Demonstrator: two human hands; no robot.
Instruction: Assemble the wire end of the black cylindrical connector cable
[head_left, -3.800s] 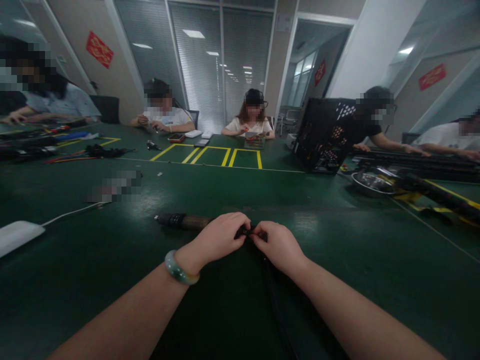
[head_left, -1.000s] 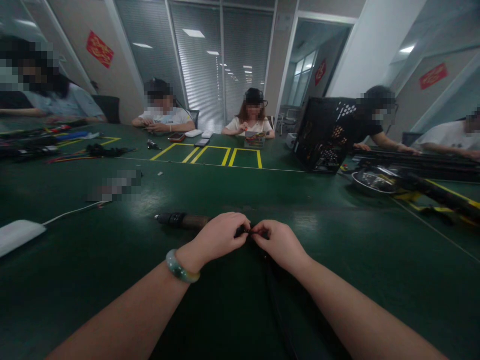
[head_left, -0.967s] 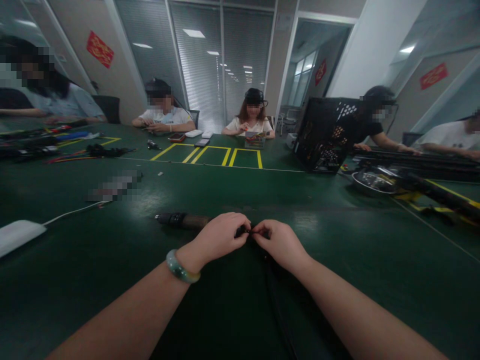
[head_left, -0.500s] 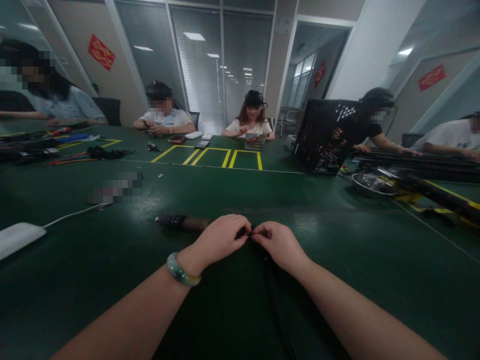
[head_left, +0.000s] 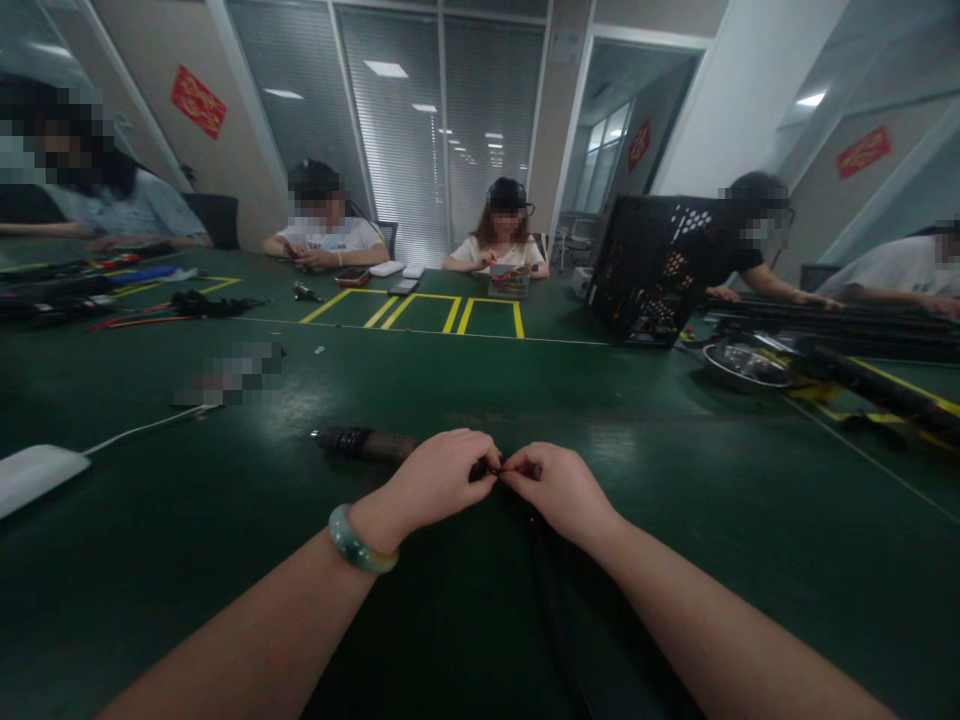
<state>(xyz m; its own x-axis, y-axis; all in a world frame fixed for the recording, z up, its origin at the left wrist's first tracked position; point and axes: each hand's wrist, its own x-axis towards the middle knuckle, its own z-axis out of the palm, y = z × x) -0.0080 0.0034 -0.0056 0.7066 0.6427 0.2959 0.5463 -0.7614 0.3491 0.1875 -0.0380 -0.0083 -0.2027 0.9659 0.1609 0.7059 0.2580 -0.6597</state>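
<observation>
Thumb and fingers of my left hand (head_left: 450, 478) are pinched together over a small dark piece with a glint on it; its kind I cannot make out. A bangle circles the left wrist. Close against those fingertips, my right hand (head_left: 562, 490) pinches at the same spot, and what lies in its fingers is mostly hidden. An electric screwdriver (head_left: 367, 444) lies on the table with its metal tip to the left, its rear end behind my left hand. From below the right hand a thick black cable (head_left: 551, 610) runs down toward me.
The green table (head_left: 420, 375) carries yellow tape outlines. A white power strip (head_left: 41, 478) with a cord is at left. Wires and tools (head_left: 180, 310) lie far left. A black computer case (head_left: 637, 270) and a metal bowl (head_left: 742, 368) stand right. Several people sit around the table.
Both hands keep nearly the same place, fingertips still together, with only slight finger movement. The whole view has shifted slightly.
</observation>
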